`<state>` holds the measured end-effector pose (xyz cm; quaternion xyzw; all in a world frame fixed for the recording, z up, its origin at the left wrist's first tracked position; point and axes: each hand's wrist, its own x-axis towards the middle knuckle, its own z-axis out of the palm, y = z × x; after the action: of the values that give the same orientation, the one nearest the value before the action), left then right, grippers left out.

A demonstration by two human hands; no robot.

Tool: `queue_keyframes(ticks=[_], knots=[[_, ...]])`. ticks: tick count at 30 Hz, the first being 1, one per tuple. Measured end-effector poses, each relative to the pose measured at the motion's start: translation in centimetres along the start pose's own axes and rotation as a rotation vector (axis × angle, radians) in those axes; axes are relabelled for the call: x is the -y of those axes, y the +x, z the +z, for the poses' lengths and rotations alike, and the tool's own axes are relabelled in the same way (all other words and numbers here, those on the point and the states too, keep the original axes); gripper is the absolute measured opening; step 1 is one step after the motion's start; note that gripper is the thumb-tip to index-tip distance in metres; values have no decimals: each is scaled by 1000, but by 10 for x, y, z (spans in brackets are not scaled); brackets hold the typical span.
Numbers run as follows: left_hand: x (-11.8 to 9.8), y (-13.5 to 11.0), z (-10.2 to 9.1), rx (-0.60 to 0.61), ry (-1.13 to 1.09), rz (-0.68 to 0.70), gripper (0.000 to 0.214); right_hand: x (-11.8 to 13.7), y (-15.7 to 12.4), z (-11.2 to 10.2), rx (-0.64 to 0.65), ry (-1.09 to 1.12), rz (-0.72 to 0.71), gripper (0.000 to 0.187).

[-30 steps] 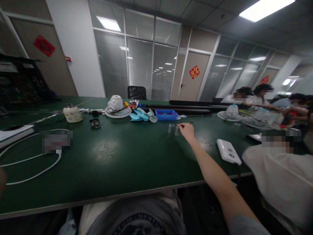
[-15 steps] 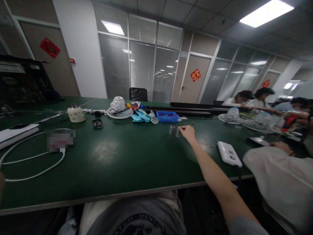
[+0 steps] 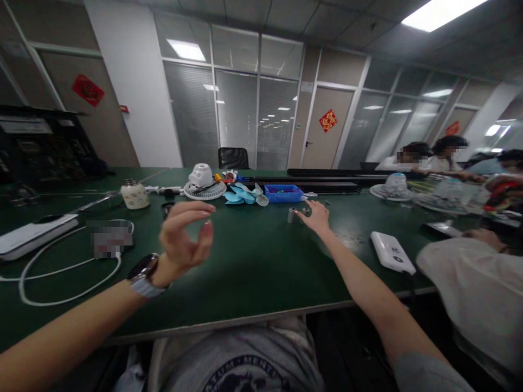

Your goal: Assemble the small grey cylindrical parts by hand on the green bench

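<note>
Two small silver metal cylinders stand upright on the green table; their exact kind is too small to tell. My right hand (image 3: 317,218) is open around the right-hand cylinder (image 3: 305,210), thumb and fingers apart, partly hiding it. Just left of my thumb is the other cylinder (image 3: 291,215). My left hand (image 3: 187,235), with a watch (image 3: 145,272) on its wrist, hangs above the table with thumb and fingers curved apart and nothing between them. Behind that hand, a small dark object (image 3: 167,209) is partly hidden.
Beyond my hands lie a blue basket (image 3: 283,197), light-blue fan blades (image 3: 241,195) and a white fan part (image 3: 202,179). A jar (image 3: 134,196) and a looped white cable (image 3: 24,291) are at left. On the right are a white power bank (image 3: 392,252) and a co-worker's sleeve (image 3: 469,277).
My left hand has come into view from the left and now hovers above the table. The fingers of my right hand have spread from their pinch at the right-hand cylinder.
</note>
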<state>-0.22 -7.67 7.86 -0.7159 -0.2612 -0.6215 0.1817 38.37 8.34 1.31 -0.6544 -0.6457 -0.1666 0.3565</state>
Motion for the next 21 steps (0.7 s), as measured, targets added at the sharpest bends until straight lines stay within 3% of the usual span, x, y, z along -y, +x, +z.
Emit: queue_keyframes(ticks=[3,5,7,9,15,21], knots=[[14,-21,31,147,-23,22,19,16,0,4,-66,-60,-39,58],[19,-35,47,356,-16,-130,17,25,-1,10,-37,-67,-53,55],[19,-44,55,537,-24,-233,21,30,-1,18,-9,-69,-52,51],[17,-49,55,620,-35,-270,23,32,-2,23,-10,-68,-40,46],[13,-49,49,687,-14,-331,29,52,-22,5,-42,61,-88,41],[12,-53,50,679,-51,-353,35,119,-71,-24,172,438,-253,45]])
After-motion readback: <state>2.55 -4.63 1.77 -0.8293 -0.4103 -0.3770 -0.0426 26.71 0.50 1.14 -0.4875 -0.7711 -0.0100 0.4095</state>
